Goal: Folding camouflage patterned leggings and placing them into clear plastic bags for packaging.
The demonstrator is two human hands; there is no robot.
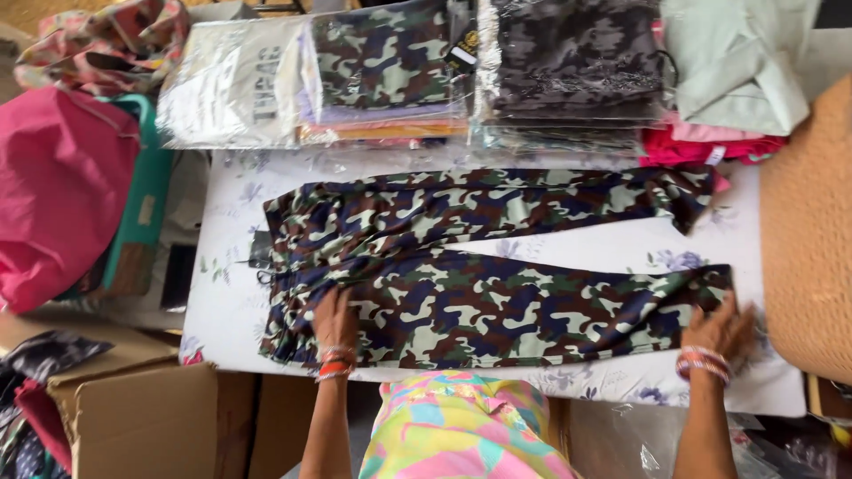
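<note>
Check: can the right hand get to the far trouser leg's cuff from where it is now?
Probably yes. The right hand rests flat on the near leg's cuff of the camouflage trousers; the far cuff lies just beyond, across bare floral table cover, with nothing between them.

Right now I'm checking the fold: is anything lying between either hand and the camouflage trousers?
Nothing visible. The left hand lies flat on the camouflage trousers near the waist, and the right hand presses the lower leg's hem. No other item rests on them.

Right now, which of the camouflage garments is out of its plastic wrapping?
The camouflage trousers spread flat on the table under both hands; the other camouflage pieces sit stacked in clear bags behind.
</note>
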